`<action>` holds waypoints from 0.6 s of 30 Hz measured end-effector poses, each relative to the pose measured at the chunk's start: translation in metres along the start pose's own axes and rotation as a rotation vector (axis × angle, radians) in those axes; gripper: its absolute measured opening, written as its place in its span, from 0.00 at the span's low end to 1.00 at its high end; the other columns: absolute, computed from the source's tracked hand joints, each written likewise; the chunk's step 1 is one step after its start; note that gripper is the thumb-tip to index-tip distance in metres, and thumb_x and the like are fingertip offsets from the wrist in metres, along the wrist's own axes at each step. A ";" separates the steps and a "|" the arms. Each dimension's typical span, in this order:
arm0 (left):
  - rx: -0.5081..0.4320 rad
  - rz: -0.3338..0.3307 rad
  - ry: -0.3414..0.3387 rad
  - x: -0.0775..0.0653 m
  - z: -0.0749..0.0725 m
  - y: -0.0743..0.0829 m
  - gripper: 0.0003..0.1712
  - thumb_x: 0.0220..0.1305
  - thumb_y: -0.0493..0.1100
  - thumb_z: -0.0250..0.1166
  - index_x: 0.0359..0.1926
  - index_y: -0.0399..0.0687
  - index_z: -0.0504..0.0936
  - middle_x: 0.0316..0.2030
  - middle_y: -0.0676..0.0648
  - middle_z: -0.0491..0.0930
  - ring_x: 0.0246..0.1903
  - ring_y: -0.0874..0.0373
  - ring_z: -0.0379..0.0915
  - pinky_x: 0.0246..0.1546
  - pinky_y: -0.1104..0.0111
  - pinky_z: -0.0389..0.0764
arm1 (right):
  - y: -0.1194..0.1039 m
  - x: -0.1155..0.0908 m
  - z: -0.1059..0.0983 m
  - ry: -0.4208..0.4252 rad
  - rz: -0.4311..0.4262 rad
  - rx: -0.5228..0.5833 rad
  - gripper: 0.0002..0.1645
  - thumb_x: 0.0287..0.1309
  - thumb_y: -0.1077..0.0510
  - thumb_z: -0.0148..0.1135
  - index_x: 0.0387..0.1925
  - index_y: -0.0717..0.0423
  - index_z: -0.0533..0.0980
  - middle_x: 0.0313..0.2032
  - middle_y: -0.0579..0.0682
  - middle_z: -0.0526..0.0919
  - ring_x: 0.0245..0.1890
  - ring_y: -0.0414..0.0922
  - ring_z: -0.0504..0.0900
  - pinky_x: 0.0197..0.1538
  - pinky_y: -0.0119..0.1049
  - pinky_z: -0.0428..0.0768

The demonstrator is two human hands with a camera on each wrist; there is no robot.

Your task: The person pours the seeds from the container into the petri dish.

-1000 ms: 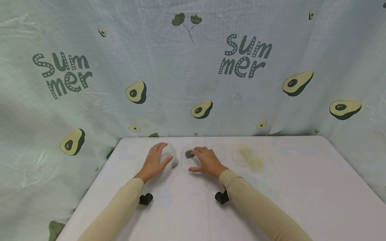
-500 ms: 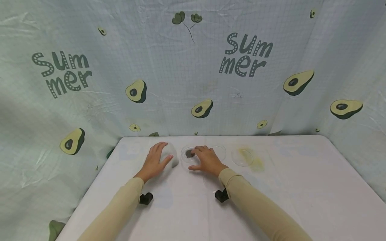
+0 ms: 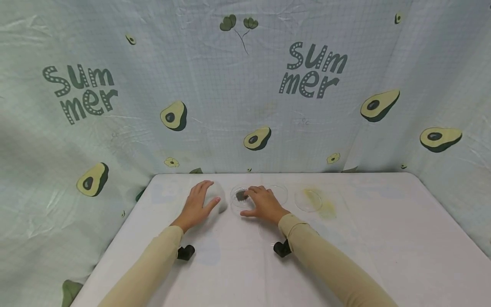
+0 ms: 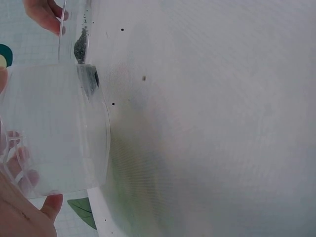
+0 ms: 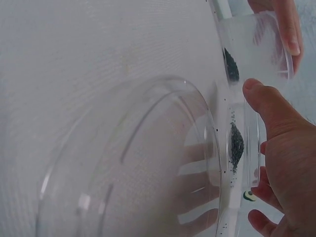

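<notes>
Gripping a clear tub, left hand with fingers wide, right hand curved round a dish

Widest lane: right side of the table, beyond the far dish. Front strip between forearms is passable, pinched by the black wrist units and a clear disc by the right sleeve. Cup and granule dish block the space between left hand and right hand. Curtain walls off the back.
</notes>
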State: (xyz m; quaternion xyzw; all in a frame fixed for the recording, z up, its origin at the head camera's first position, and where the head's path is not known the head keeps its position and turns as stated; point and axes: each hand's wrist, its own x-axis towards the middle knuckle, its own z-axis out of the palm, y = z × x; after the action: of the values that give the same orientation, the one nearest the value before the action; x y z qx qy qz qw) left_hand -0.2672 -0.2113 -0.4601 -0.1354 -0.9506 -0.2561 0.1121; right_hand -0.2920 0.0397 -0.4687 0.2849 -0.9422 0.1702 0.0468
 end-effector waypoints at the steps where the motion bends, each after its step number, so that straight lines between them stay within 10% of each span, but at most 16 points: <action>1: -0.001 -0.001 -0.003 0.000 0.000 0.000 0.35 0.68 0.55 0.58 0.70 0.45 0.60 0.69 0.39 0.59 0.70 0.41 0.52 0.69 0.43 0.57 | 0.000 0.000 0.000 0.000 -0.001 0.000 0.40 0.49 0.34 0.69 0.59 0.51 0.73 0.63 0.53 0.74 0.64 0.52 0.70 0.63 0.53 0.70; 18: -0.018 0.008 -0.001 0.000 0.000 0.000 0.35 0.69 0.54 0.58 0.70 0.44 0.60 0.69 0.39 0.58 0.70 0.42 0.51 0.69 0.43 0.56 | 0.001 0.003 -0.001 0.000 -0.002 -0.013 0.40 0.51 0.35 0.68 0.59 0.52 0.73 0.65 0.55 0.72 0.65 0.53 0.70 0.64 0.54 0.70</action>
State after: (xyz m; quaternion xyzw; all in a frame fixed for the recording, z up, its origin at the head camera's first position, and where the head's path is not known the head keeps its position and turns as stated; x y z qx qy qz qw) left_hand -0.2671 -0.2113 -0.4601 -0.1402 -0.9478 -0.2639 0.1114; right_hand -0.2949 0.0387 -0.4678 0.2856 -0.9429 0.1640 0.0488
